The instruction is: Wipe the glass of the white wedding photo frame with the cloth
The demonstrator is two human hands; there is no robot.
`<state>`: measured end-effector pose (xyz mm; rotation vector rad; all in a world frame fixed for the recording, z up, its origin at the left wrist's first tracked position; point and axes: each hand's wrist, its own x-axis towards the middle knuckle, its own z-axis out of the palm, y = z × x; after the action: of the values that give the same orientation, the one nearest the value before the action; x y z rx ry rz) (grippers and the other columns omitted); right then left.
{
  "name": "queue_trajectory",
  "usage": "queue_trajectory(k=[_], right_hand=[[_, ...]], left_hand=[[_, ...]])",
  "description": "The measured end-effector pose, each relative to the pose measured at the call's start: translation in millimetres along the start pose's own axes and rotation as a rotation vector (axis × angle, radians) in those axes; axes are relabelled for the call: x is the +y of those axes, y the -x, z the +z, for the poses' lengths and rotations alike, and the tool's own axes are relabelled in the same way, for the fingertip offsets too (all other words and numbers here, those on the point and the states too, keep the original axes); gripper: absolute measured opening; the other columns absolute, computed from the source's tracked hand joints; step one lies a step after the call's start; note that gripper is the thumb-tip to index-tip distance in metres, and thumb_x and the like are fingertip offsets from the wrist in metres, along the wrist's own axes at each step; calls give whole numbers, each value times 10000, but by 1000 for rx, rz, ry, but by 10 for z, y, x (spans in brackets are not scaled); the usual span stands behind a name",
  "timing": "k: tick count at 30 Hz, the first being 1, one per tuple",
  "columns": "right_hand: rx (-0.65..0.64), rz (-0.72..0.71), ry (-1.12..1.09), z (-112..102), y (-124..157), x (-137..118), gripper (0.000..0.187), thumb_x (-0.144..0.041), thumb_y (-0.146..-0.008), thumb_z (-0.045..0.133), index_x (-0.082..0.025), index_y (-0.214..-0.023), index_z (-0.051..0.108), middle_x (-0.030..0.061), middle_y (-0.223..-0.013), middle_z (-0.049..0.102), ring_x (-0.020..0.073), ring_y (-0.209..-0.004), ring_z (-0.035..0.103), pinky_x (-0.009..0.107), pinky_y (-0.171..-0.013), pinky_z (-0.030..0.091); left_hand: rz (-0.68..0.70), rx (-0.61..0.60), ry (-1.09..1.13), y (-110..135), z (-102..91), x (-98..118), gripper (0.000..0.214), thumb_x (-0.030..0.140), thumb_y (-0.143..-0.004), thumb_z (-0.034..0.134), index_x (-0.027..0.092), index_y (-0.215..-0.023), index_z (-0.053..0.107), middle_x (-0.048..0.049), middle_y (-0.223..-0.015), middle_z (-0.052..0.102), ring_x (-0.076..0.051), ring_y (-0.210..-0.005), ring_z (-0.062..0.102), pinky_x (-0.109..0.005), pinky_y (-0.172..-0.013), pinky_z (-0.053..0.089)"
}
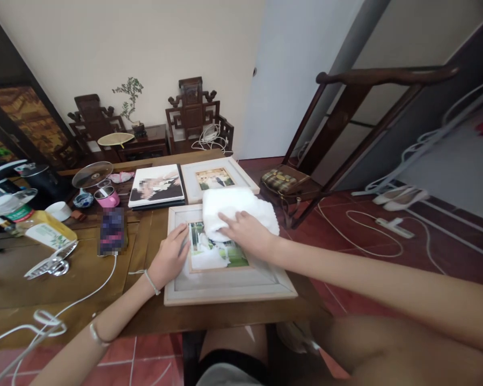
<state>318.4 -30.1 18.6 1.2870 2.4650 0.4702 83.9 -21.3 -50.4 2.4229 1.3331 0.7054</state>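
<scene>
A light wood picture frame (229, 295) with a green outdoor photo inside lies flat on the wooden table in front of me. My left hand (169, 256) grips its left side, fingers closed over the border near the photo's edge. A folded white towel (229, 202) covers the upper right part of the frame. My right hand (247, 231) is closed on this towel, pressing it down against the frame. Part of the photo and the frame's right border are hidden under the towel and my right hand.
Behind lie a second framed photo (241, 174) and a photo album (156, 185). To the left are a phone (111, 230) on a white cable, a hair clip (52, 262), an oil bottle (50, 228) and a pink cup (107, 197). A wooden chair (342, 107) stands right.
</scene>
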Motion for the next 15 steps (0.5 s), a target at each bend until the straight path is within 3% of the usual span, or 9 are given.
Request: queue_trajectory(k=[7, 15], right_hand=[[-148, -99, -130, -384, 199, -262, 476, -57, -775, 601, -178, -1236, 610, 189, -1321, 563, 239, -852, 683, 310, -641, 481], [-117, -336, -288, -653, 409, -487, 505, -98, -678, 729, -167, -1169, 631, 143, -1234, 628, 229, -849, 672, 304, -596, 445]], left_hand=[[-5, -10, 6, -2, -5, -9, 434, 241, -945, 424, 133, -1360, 491, -151, -1450, 469, -266, -1364, 420, -482, -1131, 366], [16, 6, 14, 10, -5, 2, 445, 206, -937, 417, 156, -1376, 473, -137, -1458, 464, -253, -1364, 419, -482, -1139, 353]])
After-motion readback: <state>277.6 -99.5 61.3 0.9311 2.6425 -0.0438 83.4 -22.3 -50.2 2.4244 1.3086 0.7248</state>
